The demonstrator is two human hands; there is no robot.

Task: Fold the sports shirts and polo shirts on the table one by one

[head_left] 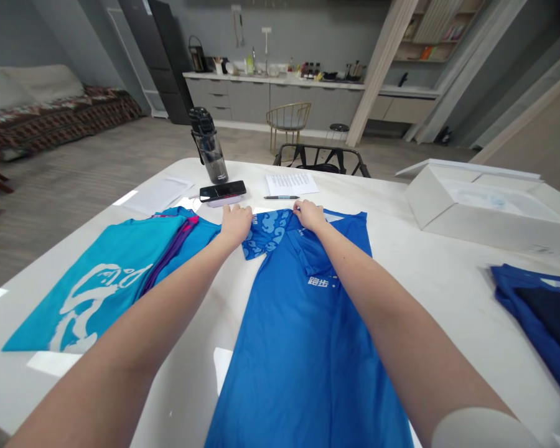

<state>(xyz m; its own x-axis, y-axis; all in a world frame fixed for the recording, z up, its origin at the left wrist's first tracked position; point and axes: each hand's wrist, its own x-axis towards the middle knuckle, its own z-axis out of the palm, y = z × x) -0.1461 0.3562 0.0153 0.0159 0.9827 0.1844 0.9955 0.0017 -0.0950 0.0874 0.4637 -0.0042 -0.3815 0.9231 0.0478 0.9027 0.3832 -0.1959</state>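
A blue polo shirt (pixel 303 336) lies lengthwise on the white table (pixel 429 274), collar end away from me, with a cloud-patterned sleeve (pixel 266 233) folded in at its top left. My left hand (pixel 236 223) is closed on the top left shoulder of the shirt by that sleeve. My right hand (pixel 309 214) pinches the shirt's top edge near the collar. Both arms stretch out over the shirt.
A turquoise shirt with a white print (pixel 107 280) lies at the left, a dark blue garment (pixel 541 317) at the right edge. Beyond the hands are a phone (pixel 223 191), a pen (pixel 280 197), papers (pixel 292 183), a dark water bottle (pixel 208 145) and an open white box (pixel 485 208).
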